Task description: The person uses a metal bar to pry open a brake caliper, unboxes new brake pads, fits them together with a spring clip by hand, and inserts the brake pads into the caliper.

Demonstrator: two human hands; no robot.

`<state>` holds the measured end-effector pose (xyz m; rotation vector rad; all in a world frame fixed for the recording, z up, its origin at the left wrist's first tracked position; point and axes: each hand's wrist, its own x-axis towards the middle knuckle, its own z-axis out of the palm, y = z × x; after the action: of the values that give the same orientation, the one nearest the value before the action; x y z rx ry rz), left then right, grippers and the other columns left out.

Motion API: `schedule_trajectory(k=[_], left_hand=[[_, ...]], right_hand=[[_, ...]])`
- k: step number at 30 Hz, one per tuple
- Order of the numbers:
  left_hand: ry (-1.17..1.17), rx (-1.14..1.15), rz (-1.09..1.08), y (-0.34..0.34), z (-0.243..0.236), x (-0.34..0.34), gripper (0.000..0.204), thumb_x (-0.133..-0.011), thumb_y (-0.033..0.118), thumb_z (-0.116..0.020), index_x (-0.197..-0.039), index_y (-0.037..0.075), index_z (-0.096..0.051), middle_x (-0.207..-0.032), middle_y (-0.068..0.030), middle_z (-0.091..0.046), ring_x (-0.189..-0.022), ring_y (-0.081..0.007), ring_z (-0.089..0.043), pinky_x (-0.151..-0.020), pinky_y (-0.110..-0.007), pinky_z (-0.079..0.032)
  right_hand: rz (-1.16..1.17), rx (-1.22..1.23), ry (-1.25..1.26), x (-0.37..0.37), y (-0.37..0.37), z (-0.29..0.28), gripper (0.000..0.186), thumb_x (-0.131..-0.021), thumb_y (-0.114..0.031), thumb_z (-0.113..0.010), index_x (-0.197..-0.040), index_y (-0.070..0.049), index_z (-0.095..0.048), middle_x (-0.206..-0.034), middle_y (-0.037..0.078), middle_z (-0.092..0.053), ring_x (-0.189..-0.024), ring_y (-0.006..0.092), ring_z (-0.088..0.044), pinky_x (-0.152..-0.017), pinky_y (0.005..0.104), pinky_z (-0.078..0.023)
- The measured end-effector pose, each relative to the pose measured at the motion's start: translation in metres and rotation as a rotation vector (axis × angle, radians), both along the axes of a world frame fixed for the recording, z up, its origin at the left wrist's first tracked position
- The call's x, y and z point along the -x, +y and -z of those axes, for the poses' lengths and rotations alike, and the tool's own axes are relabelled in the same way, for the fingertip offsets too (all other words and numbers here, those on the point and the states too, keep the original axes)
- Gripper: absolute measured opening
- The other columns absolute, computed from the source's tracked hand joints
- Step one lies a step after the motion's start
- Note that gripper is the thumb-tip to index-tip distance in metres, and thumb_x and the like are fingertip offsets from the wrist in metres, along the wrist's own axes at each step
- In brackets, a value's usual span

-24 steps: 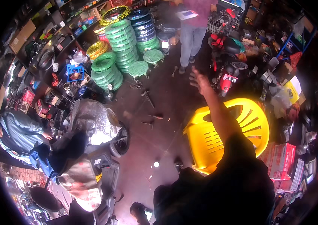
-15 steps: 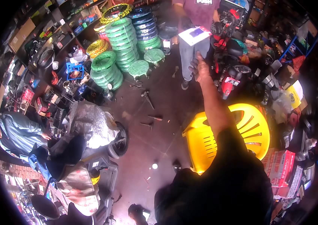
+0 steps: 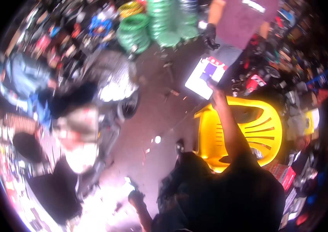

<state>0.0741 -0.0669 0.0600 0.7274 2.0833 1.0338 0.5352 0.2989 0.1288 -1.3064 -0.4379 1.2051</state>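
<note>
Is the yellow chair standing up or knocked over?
Standing up: the yellow chair sits on its legs, seat facing up, beside the right hand touching the white box.

Just one view here, a head-worn fisheye looking steeply down over the wearer's shoulder at the shop floor (image 3: 148, 116). The yellow chair (image 3: 264, 131) sits close below, the green tyres (image 3: 148, 29) are farther off, and the rim bends hard.

Workshop interior, cluttered. Floor (image 3: 148, 116): bare, dark, reddish-brown, with small debris and a few tools scattered on it. A yellow plastic chair (image 3: 264, 127) stands right of centre. Stacks of green tyres (image 3: 133, 33) stand at the far side. Shelves and heaps of parts crowd the left and right edges. Bright light glares at lower left.
</note>
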Motion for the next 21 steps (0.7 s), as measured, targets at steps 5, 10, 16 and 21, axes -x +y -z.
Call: schedule_trajectory(k=[5, 10, 16, 21], left_hand=[[-0.492, -0.185, -0.430, -0.023, -0.036, -0.011, 0.049, -0.084, 0.006, -0.061, -0.128, -0.003, -0.043, -0.083, -0.0118, -0.061, -0.065, -0.0185, -0.061, -0.054, -0.028, -0.051], [-0.385, -0.275, -0.327, -0.082, -0.085, 0.028, 0.023, -0.081, 0.011, -0.063, -0.098, -0.005, -0.062, -0.082, -0.0109, -0.061, -0.066, -0.0178, -0.062, -0.059, -0.029, -0.053], [-0.210, -0.344, -0.383, -0.161, -0.109, 0.072, 0.008, -0.084, 0.002, -0.059, -0.086, -0.005, -0.063, -0.082, -0.0102, -0.061, -0.073, -0.0184, -0.063, -0.071, -0.031, -0.053], [-0.590, -0.449, -0.803, -0.189, -0.129, 0.102, 0.027, -0.086, 0.008, -0.058, -0.108, -0.007, -0.057, -0.087, -0.0125, -0.062, -0.071, -0.0211, -0.062, -0.067, -0.031, -0.052]], right_hand=[[-0.636, 0.041, -0.234, 0.135, -0.117, 0.001, 0.051, -0.084, -0.035, -0.065, -0.121, -0.001, -0.058, -0.116, 0.013, -0.060, -0.110, 0.0240, -0.055, -0.097, 0.0357, -0.041], [-0.927, 0.096, -0.365, 0.274, -0.218, -0.003, 0.046, -0.084, -0.037, -0.061, -0.111, 0.001, -0.066, -0.110, 0.013, -0.064, -0.104, 0.0241, -0.058, -0.092, 0.0331, -0.044], [-1.439, -0.039, -0.170, 0.403, -0.311, -0.032, 0.033, -0.087, -0.022, -0.060, -0.113, -0.001, -0.066, -0.105, 0.007, -0.067, -0.098, 0.0180, -0.062, -0.091, 0.0295, -0.046], [-1.725, 0.036, 0.069, 0.486, -0.360, -0.025, 0.036, -0.090, -0.020, -0.056, -0.118, 0.001, -0.063, -0.106, 0.007, -0.066, -0.095, 0.0152, -0.061, -0.086, 0.0292, -0.047]])
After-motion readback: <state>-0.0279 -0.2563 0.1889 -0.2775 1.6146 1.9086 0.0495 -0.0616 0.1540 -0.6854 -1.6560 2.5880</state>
